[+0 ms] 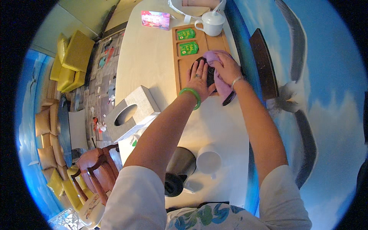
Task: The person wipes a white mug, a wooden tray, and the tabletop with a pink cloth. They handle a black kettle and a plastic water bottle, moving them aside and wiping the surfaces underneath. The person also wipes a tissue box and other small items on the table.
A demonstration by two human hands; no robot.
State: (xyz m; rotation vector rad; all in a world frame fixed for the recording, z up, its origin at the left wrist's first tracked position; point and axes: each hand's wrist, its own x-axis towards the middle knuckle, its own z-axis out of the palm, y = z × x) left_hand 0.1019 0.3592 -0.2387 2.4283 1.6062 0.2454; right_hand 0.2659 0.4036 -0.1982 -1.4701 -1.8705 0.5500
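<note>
A flat black round base (pixel 210 73) lies on the brown wooden tray (pixel 185 66), with a small ring at its middle. My left hand (pixel 195 79) rests flat on the left part of this base, fingers stretched out. A green bangle circles that wrist. From the right, my right hand (pixel 227 69) grips a purple cloth (pixel 221 85) and presses it against the base's right side. The cloth hangs past the tray's near edge, and a dark tip shows at its lower end. My fingers and the cloth hide much of the base.
Two green packets (pixel 185 34) and a white lidded cup (pixel 213 24) occupy the tray's far part. A pink card (pixel 155 20) lies beyond it. Nearer me are a tissue box (pixel 132 113), a dark kettle (pixel 180 168) and a white mug (pixel 209 161). A painted wall (pixel 329 126) borders the right.
</note>
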